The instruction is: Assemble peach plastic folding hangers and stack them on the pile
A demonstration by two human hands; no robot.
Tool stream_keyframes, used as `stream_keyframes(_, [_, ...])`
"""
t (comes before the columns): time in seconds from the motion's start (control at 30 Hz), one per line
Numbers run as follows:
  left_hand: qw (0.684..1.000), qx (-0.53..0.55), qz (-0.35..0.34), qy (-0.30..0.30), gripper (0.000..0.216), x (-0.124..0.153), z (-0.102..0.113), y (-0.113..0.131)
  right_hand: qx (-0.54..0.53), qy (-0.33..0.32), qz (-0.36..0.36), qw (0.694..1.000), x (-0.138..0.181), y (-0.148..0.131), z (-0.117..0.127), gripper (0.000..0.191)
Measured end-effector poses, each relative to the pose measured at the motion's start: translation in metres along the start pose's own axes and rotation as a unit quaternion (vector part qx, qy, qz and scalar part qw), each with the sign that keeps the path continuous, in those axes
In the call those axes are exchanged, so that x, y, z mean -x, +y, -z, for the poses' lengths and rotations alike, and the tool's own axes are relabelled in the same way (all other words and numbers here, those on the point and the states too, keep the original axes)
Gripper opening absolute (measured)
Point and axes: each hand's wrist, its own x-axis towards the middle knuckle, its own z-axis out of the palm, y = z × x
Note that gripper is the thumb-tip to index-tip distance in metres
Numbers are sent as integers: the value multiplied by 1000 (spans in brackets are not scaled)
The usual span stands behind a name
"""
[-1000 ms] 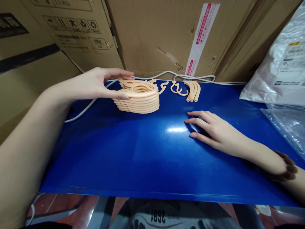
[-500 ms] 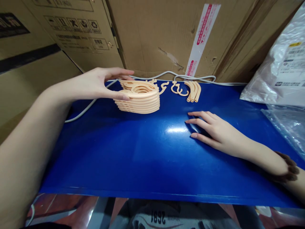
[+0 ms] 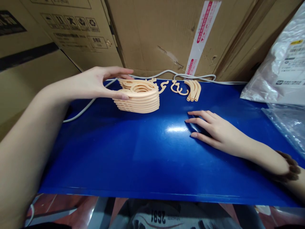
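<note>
- Left hand (image 3: 95,83): far fingers (image 3: 119,70) reach behind the stack of peach pieces (image 3: 140,101); contact there is hidden
- Stack: lower pieces show edges only, count unclear
- White cable (image 3: 81,109): partly hidden behind hand and stack
- Right hand (image 3: 214,128): underside hidden against the surface (image 3: 143,152)
- Cardboard boxes (image 3: 152,31), plastic bag (image 3: 281,70): cut by picture edges, print too small to read

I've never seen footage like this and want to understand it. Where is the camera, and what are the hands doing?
There is no machine: a person's two bare hands, filmed by one camera worn on their head, looking down. On the blue table lie a stack of peach plastic pieces, loose hooks, curved bars and a white cable, with cardboard boxes behind. The left hand grips the top of the stack between thumb and fingers; the right hand rests flat and open on the table, holding nothing.
</note>
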Motion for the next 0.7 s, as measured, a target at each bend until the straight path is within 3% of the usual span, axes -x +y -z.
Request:
stream_keyframes(0.23, [997, -27, -77, 11, 84, -7, -1, -20, -9, 2, -2, 1000, -1, -1, 1, 41])
stream_keyframes(0.37, [996, -26, -86, 15, 86, -3, -1, -13, -4, 0, -3, 1000, 0, -1, 1, 41])
stream_keyframes(0.5, [992, -24, -113, 52, 89, 5, -3, 19, -2, -2, -2, 1000, 0, 0, 0, 41])
stream_keyframes(0.63, [975, -27, -178, 129, 64, 15, -20, 66, -1, -1, 0, 1000, 0, -1, 0, 42])
stream_keyframes(0.7, [968, -34, -219, 122, 49, 19, -38, 85, 1, 0, 2, 1000, -1, -1, 0, 42])
